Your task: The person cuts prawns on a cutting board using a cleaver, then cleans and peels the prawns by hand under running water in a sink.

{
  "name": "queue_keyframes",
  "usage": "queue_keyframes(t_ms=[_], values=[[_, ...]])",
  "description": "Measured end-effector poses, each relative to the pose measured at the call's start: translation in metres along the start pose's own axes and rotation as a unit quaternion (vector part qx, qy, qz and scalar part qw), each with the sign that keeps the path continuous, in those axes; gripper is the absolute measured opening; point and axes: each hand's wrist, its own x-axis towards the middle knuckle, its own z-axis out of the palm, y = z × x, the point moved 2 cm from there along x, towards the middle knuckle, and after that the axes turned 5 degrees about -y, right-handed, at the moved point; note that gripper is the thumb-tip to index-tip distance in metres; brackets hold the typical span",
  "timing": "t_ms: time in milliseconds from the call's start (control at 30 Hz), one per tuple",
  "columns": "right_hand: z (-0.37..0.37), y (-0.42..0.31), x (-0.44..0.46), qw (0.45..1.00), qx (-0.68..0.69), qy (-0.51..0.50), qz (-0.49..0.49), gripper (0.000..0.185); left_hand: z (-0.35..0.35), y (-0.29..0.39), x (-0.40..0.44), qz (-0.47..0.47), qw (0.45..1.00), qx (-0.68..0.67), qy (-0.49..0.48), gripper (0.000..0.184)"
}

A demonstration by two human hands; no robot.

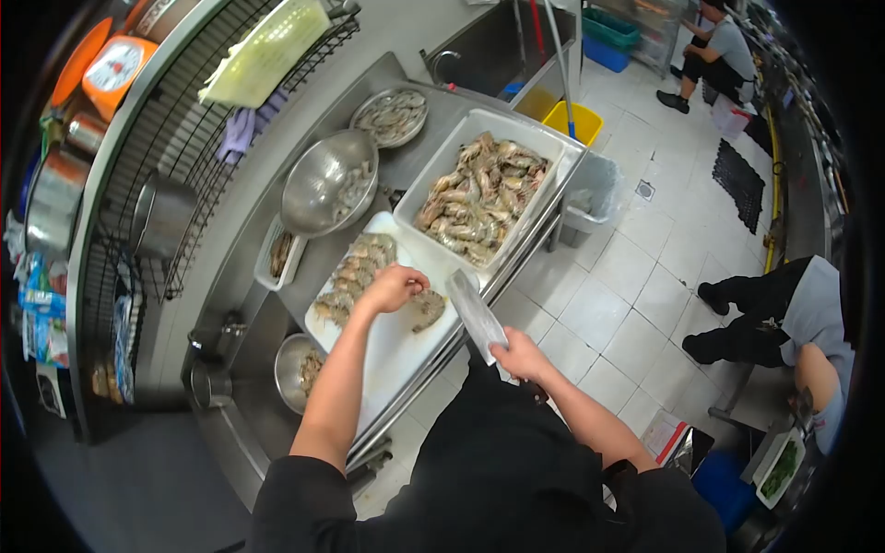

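The hands are well apart. The left hand [396, 288] is bent over the white cutting board [406, 348], its fingers half curled and the tips just beside a lone shrimp [427, 310]; whether they pinch anything cannot be told. The right hand [520, 356] is clamped round the handle of a cleaver [477, 315], out past the front edge of the table [445, 115], the broad blade angled back towards that edge; whether the blade touches the table is unclear. The lone shrimp lies on the board, between the left hand and the cleaver, while a row of shrimp [350, 276] covers the board's wall side, partly behind the left hand. The left forearm hides some of the board's near part. Beyond the board, along the front edge, a white tub [441, 166] holds a heap of whole shrimp. Towards the wall edge stand a steel colander [307, 187] with pale pieces inside, a round dish [403, 142] full of shrimp past it, and a small white container [293, 260] of brownish contents. A steel bowl [288, 369] with more pieces sits by the board's near end, beside the sink. On the floor beyond the front edge stand a grey bin [581, 221] and a yellow bucket [583, 122]; a co-worker [816, 318] stands to the right, with another person [726, 60] seated farther off.
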Motion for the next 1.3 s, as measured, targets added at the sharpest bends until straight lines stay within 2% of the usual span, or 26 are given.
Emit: queue_keyframes(t_ms=[67, 100, 133, 167, 200, 233, 300, 333, 367, 433, 500, 600, 700, 733, 767, 833, 900, 967, 1000, 1033, 1100, 1133, 1200, 1267, 1300], values=[[0.005, 0.004, 0.006, 1.000, 0.017, 0.003, -0.013, 0.032, 0.031, -0.005, 0.001, 0.034, 0.970, 0.207, 0.123, 0.031], [0.007, 0.005, 0.006, 0.999, 0.037, 0.014, -0.023, 0.031, 0.043, -0.013, 0.002, 0.031, 0.970, 0.208, 0.125, 0.031], [0.008, 0.002, 0.005, 0.999, 0.043, 0.017, -0.027, 0.033, 0.049, -0.020, 0.002, 0.067, 0.956, 0.120, 0.258, 0.030], [0.008, 0.003, 0.008, 0.998, 0.043, 0.018, -0.029, 0.033, 0.054, -0.029, 0.003, 0.103, 0.917, 0.028, 0.384, 0.030], [0.010, 0.004, 0.011, 0.998, 0.037, 0.028, -0.029, 0.033, 0.059, -0.035, -0.001, 0.055, 0.869, -0.010, 0.491, 0.021], [0.014, 0.009, 0.011, 0.998, 0.035, 0.036, -0.027, 0.034, 0.066, -0.041, -0.001, 0.053, 0.872, -0.009, 0.487, 0.021], [0.019, 0.015, 0.012, 0.998, 0.054, 0.027, -0.022, 0.034, 0.081, -0.064, -0.013, -0.164, 0.784, -0.065, 0.595, 0.015], [0.018, 0.014, 0.013, 0.997, 0.064, 0.022, -0.025, 0.035, 0.090, -0.071, -0.008, -0.169, 0.791, -0.123, 0.576, 0.022], [0.020, 0.014, 0.011, 0.997, 0.067, 0.018, -0.020, 0.035, 0.100, -0.076, -0.004, -0.174, 0.792, -0.122, 0.572, 0.022], [0.022, 0.008, 0.009, 0.996, 0.086, 0.012, -0.030, 0.035, 0.106, -0.056, 0.009, -0.080, 0.825, -0.093, 0.552, 0.028], [0.025, 0.006, 0.013, 0.996, 0.088, 0.011, -0.027, 0.036, 0.104, -0.037, 0.019, -0.067, 0.822, -0.129, 0.551, 0.027], [0.034, 0.003, 0.017, 0.995, 0.100, 0.010, -0.021, 0.036, 0.106, -0.032, 0.031, 0.002, 0.834, -0.115, 0.540, 0.024], [0.038, -0.006, 0.019, 0.993, 0.121, 0.010, -0.010, 0.037, 0.103, -0.038, 0.027, -0.026, 0.831, -0.121, 0.543, 0.025], [0.040, -0.007, 0.019, 0.991, 0.134, 0.012, -0.017, 0.037, 0.103, -0.043, 0.024, -0.021, 0.859, -0.097, 0.501, 0.025], [0.042, -0.009, 0.019, 0.989, 0.145, 0.013, -0.023, 0.037, 0.107, -0.046, 0.021, -0.025, 0.864, -0.099, 0.493, 0.025], [0.047, -0.008, 0.025, 0.988, 0.157, 0.006, -0.012, 0.037, 0.106, -0.033, 0.012, 0.042, 0.884, -0.054, 0.463, 0.026], [0.054, -0.007, 0.033, 0.988, 0.149, -0.009, -0.034, 0.037, 0.113, -0.027, 0.010, 0.016, 0.893, -0.035, 0.449, 0.028], [0.057, -0.010, 0.038, 0.991, 0.134, -0.010, -0.026, 0.037, 0.118, -0.021, 0.011, 0.037, 0.857, -0.012, 0.514, 0.026], [0.058, -0.010, 0.040, 0.989, 0.142, -0.005, -0.034, 0.036, 0.120, -0.021, 0.010, -0.002, 0.852, 0.012, 0.524, 0.026], [0.058, -0.010, 0.041, 0.988, 0.149, 0.001, -0.042, 0.035, 0.121, -0.020, 0.010, -0.004, 0.853, 0.010, 0.522, 0.026], [0.054, -0.010, 0.039, 0.988, 0.150, 0.006, -0.041, 0.035, 0.124, -0.021, 0.012, -0.094, 0.829, 0.003, 0.551, 0.026], [0.053, -0.012, 0.035, 0.987, 0.153, 0.010, -0.041, 0.034, 0.124, -0.022, 0.011, -0.097, 0.830, 0.001, 0.549, 0.026], [0.050, -0.016, 0.030, 0.989, 0.145, 0.003, -0.022, 0.035, 0.119, -0.027, 0.011, -0.119, 0.847, -0.159, 0.493, 0.028], [0.052, -0.012, 0.034, 0.990, 0.139, -0.004, -0.006, 0.036, 0.119, -0.022, 0.008, -0.133, 0.845, -0.165, 0.492, 0.026], [0.055, -0.010, 0.038, 0.992, 0.118, 0.017, -0.032, 0.037, 0.120, -0.021, 0.007, -0.146, 0.843, -0.169, 0.490, 0.025]])
